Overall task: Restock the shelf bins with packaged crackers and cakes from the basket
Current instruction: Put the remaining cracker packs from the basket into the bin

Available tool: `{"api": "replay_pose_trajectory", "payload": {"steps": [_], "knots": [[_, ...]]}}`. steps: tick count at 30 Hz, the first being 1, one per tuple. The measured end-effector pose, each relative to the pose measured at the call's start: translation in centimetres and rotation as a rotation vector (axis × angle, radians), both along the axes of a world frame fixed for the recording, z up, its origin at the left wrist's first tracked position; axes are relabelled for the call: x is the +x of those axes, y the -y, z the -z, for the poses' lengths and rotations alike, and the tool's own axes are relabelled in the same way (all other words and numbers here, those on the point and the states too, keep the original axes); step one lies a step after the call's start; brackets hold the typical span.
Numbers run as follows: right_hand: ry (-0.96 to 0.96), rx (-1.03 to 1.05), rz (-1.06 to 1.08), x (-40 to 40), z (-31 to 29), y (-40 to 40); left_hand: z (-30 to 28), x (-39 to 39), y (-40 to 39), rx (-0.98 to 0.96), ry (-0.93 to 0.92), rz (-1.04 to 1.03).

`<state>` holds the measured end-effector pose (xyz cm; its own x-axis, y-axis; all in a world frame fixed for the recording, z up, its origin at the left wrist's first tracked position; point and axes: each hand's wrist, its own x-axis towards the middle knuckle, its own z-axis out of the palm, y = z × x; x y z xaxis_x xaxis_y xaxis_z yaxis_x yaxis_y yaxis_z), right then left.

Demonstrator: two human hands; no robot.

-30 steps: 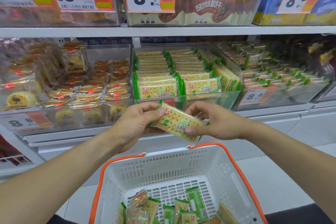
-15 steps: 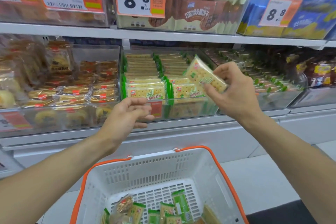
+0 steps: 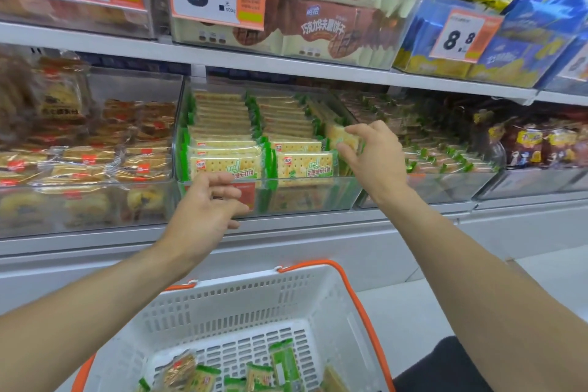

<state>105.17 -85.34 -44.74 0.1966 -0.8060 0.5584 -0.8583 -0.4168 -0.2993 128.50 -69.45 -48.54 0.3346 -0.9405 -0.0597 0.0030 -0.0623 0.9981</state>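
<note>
Several packs (image 3: 254,374) left in basket (image 3: 222,312), bottom of frame. Right hand (image 3: 370,156) pinches cracker pack (image 3: 342,137) at centre bin (image 3: 318,197); left hand (image 3: 206,204) loose, empty. Restock partway, by judgement.

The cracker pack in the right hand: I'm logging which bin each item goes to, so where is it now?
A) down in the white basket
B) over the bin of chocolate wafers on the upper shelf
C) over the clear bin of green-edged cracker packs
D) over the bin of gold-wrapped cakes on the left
C: the right hand pinches the cracker pack at the right side of the clear bin of matching green-edged crackers.
</note>
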Motion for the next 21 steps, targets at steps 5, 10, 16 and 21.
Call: {"api": "replay_pose_trajectory", "payload": {"steps": [5, 10, 16, 21], "knots": [[-0.039, 0.031, -0.017, -0.1, 0.2, 0.5, 0.4, -0.2, 0.4, -0.008, 0.018, -0.014], [-0.202, 0.224, -0.091, -0.4, -1.4, 0.3, 0.6, 0.0, 0.3, -0.021, 0.028, -0.006], [-0.118, 0.095, -0.124, -0.9, -0.2, 0.2, 0.6, -0.1, 0.2, -0.025, 0.041, -0.002], [-0.253, 0.078, -0.054, -0.8, 0.5, 0.8, 0.8, -0.3, 0.3, -0.031, 0.044, -0.012]]}}
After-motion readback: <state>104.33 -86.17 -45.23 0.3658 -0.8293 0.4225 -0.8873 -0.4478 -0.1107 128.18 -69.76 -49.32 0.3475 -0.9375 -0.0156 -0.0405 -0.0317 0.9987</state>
